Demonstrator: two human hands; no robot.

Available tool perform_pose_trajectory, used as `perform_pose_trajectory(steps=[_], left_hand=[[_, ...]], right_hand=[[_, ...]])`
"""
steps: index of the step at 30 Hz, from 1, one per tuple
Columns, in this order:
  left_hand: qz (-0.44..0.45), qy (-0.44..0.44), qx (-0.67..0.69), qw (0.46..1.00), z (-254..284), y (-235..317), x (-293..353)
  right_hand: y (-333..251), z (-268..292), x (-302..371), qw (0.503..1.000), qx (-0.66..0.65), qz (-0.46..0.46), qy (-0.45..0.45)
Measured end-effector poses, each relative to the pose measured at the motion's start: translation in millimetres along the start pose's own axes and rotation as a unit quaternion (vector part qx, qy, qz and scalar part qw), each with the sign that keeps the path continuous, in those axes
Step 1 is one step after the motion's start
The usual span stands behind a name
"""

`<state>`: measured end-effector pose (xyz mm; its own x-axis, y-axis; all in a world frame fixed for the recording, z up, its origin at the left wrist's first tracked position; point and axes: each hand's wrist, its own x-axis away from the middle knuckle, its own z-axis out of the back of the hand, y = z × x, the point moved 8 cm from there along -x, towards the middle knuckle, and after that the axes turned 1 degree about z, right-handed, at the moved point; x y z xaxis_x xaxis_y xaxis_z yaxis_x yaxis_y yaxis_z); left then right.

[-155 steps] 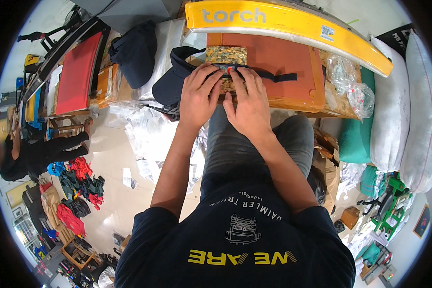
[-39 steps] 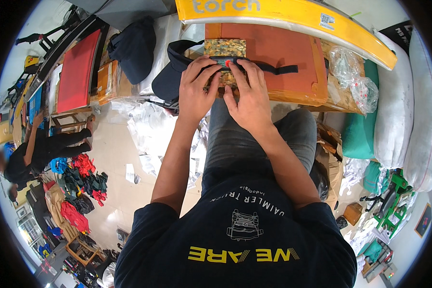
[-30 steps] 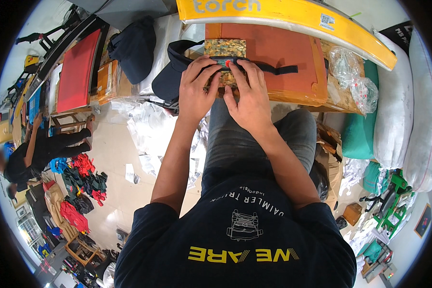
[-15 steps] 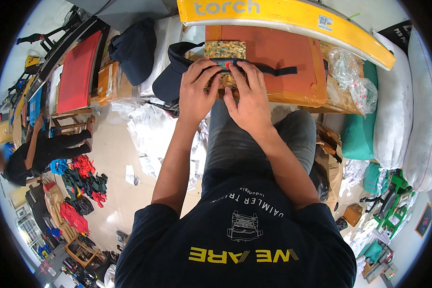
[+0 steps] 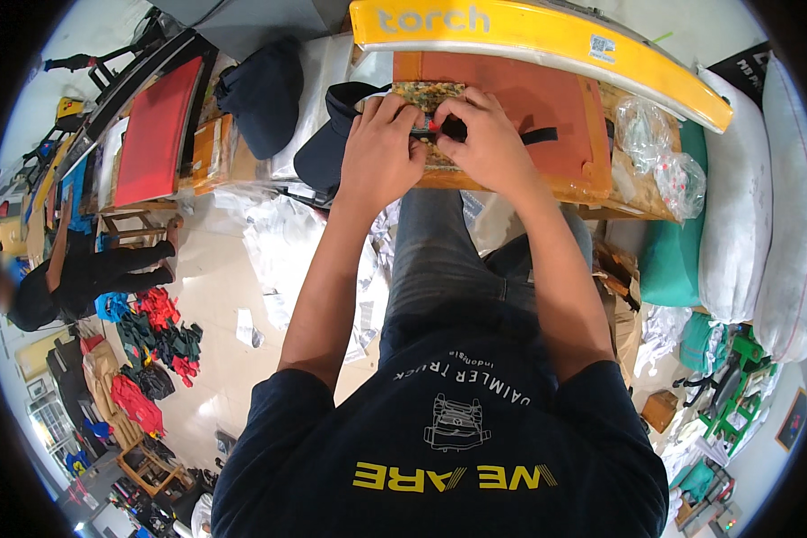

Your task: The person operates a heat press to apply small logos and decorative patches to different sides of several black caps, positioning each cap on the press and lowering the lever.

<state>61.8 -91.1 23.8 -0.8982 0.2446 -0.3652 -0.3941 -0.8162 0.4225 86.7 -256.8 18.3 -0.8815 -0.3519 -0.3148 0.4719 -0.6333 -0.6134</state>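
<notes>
A dark navy visor cap [image 5: 318,160] lies at the left end of a mottled camouflage-patterned block [image 5: 429,90]. From it a black strap [image 5: 540,135] runs right across the block, its tail showing beyond my right hand. On the strap sits a small red and dark label [image 5: 426,126] between my hands. My left hand [image 5: 381,151] is closed on the strap at the label's left side, fingers curled and thumb beneath. Thumb and index finger of my right hand [image 5: 489,139] form a pinching ring at the label's right side. The fingertips partly hide the strap.
Beneath the block is a reddish-brown board [image 5: 560,108] on the bench, with a curved yellow bar [image 5: 538,31] behind. Another dark cap [image 5: 264,94] and a red panel [image 5: 159,130] lie left. Clear plastic bags [image 5: 677,179] sit right. A person [image 5: 72,269] is at far left.
My fingers, earlier stretched over the strap and label, have curled into pinches. The right thumb and index now meet at the label's right side. The whole view has shifted slightly.
</notes>
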Motion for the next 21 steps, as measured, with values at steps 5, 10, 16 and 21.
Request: perform_pose_trajectory(steps=[5,10,16,21], left_hand=[[0.002,-0.015,-0.021,1.000,-1,2,-10],[-0.003,-0.024,-0.007,1.000,-1,0,-11],[0.031,-0.015,0.117,0.993,15,-12,-7],[0.041,0.001,0.213,0.976,27,-27,2]], right_hand=[[13,-2,-13,0.995,-0.041,-0.011,-0.089],[14,0,-14,0.994,-0.050,-0.025,-0.093],[14,2,-13,0.994,-0.056,-0.030,-0.086],[21,1,-11,0.992,-0.067,-0.052,-0.094]])
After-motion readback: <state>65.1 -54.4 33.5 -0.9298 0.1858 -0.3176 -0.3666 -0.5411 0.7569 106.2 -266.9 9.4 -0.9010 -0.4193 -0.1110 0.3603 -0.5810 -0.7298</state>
